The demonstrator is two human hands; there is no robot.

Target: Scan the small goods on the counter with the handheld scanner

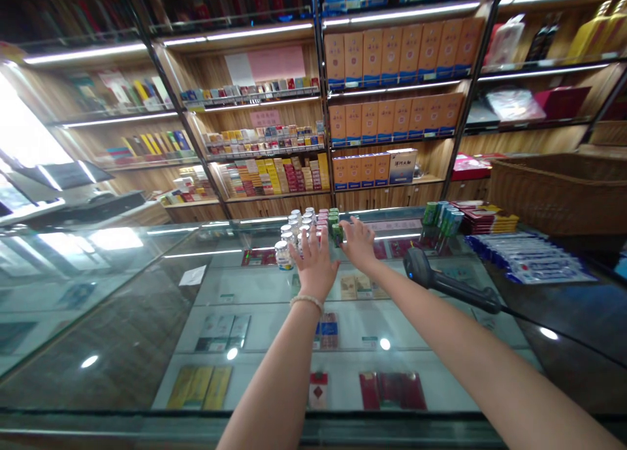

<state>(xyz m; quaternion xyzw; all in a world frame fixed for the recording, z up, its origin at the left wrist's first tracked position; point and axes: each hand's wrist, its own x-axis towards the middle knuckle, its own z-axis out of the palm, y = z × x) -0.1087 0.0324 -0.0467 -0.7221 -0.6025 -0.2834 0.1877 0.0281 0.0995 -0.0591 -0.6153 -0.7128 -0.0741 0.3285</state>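
Both arms reach over a glass display counter (274,336). My left hand (314,262), with a beaded bracelet at the wrist, is spread with its fingers at the front of a cluster of small white bottles (284,254). It partly covers them, and I cannot tell whether it touches them. My right hand (360,244) has its fingers apart beside a row of small green containers (336,231), at the right side of the group. Small pink containers (322,220) stand between the white and green ones. Neither hand shows anything held.
A handheld barcode scanner (448,283) with a cable lies right of my right arm. Behind it are more green containers (450,220), stacked red and yellow packs (482,218), blue-white packets (529,257) and a wicker basket (563,189). A paper slip (192,275) lies left. Stocked shelves (264,97) line the wall.
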